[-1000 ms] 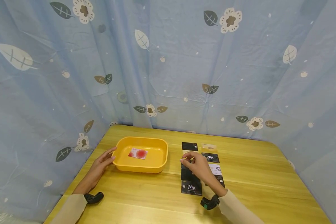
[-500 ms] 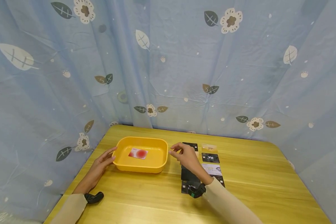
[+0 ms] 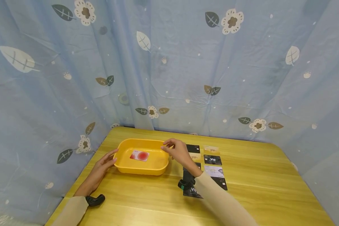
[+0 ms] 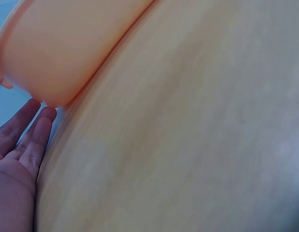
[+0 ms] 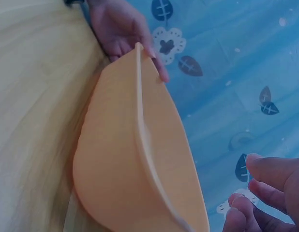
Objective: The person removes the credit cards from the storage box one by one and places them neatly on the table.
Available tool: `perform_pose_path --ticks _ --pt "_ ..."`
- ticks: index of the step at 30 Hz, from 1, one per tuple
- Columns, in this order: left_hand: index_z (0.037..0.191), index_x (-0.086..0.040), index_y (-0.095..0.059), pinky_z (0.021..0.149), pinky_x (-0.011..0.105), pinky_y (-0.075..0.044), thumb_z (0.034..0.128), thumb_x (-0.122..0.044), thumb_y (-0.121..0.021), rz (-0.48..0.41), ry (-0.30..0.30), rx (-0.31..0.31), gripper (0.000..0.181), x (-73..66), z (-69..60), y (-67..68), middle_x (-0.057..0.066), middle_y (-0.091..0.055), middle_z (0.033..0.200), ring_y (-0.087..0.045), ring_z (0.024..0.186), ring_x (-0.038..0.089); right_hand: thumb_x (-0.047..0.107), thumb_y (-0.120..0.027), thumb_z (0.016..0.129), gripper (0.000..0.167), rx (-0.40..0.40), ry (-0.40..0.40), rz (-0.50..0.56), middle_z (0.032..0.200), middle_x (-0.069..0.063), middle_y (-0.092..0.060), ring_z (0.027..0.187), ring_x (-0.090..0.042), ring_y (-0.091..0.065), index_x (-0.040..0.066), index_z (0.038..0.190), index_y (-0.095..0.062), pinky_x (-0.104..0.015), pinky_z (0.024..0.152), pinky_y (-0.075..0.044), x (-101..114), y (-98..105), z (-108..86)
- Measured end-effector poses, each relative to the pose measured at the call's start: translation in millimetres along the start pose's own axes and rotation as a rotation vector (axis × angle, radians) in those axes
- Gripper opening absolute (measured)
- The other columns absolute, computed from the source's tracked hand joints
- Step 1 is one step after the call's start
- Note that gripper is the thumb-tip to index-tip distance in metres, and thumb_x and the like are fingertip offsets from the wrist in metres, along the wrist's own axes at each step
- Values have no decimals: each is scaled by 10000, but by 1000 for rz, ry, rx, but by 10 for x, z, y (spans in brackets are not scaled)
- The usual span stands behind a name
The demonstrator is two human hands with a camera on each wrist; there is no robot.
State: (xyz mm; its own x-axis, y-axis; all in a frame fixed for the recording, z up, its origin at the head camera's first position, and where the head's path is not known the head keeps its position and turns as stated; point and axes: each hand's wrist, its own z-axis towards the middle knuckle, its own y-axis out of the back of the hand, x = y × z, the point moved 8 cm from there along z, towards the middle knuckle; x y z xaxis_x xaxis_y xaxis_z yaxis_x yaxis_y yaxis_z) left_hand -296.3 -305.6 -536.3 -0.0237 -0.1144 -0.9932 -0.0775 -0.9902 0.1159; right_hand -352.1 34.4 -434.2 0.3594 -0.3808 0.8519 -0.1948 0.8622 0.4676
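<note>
A yellow plastic basin [image 3: 141, 172] stands on the left part of the table, and a red-and-white card [image 3: 139, 155] lies flat inside it. My left hand [image 3: 99, 168] touches the basin's left end; in the left wrist view its extended fingers [image 4: 39, 140] reach along the outer wall. Over the basin's right rim hovers my right hand [image 3: 179, 152], thumb and fingertips bent loosely above the inside. In the right wrist view that right hand [image 5: 277, 191] shows a gap between thumb and fingers, with nothing visible held.
Two columns of cards lie right of the basin, among them a black card [image 3: 192, 148], a gold card [image 3: 212, 149], a black Vip card [image 3: 212, 159] and a white card [image 3: 213, 171]. My right forearm covers some. A blue patterned curtain [image 3: 180, 69] hangs behind the wooden table [image 3: 260, 175].
My right hand has moved left from above the left card column to the basin's right rim. My left hand and the basin have stayed in place.
</note>
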Motion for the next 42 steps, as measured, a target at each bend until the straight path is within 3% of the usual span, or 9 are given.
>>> perform_pose_path --ticks 9,19,23,30,36,42 --pt "1620 -195 -348 981 186 -466 1073 -403 -553 1 -10 -2 621 -12 -7 14 116 -211 1689 -440 1303 19 297 -775 947 259 28 -27 1 911 -25 -709 784 -463 -683 105 1118 -745 -415 549 -591 -17 -220 187" --pt "1623 -194 -342 979 170 -457 1076 -398 -548 5 -7 0 619 -16 -21 21 117 -213 1687 -443 1292 1 290 -784 941 329 85 -85 25 919 -50 -693 757 -473 -674 46 1153 -723 -522 644 -604 -56 -516 283" --pt "1624 -193 -340 987 184 -460 1078 -398 -544 4 -10 3 618 -12 -22 23 131 -233 1677 -465 1284 13 294 -788 937 348 109 -97 30 913 -58 -689 727 -472 -673 40 1161 -711 -501 627 -606 -65 -612 333" --pt "1621 -195 -345 1000 237 -477 1077 -396 -546 9 -13 0 614 -15 -17 26 137 -270 1660 -489 1307 129 292 -793 931 391 152 -134 18 929 -207 -716 653 -460 -653 12 1184 -692 -463 593 -601 -69 -769 401" --pt "1619 -190 -347 998 252 -483 1078 -385 -549 10 -17 -1 610 -27 -14 15 135 -270 1664 -460 1353 226 280 -804 921 396 150 -210 -14 797 -140 -709 630 -436 -661 11 1190 -694 -420 556 -580 -114 -846 434" --pt "1617 -195 -353 988 236 -483 1074 -389 -556 11 -11 -8 612 -27 -6 8 127 -267 1666 -479 1320 153 208 -831 896 374 136 -247 -33 640 -147 -644 523 -351 -623 -4 1168 -687 -321 467 -507 -237 -926 499"
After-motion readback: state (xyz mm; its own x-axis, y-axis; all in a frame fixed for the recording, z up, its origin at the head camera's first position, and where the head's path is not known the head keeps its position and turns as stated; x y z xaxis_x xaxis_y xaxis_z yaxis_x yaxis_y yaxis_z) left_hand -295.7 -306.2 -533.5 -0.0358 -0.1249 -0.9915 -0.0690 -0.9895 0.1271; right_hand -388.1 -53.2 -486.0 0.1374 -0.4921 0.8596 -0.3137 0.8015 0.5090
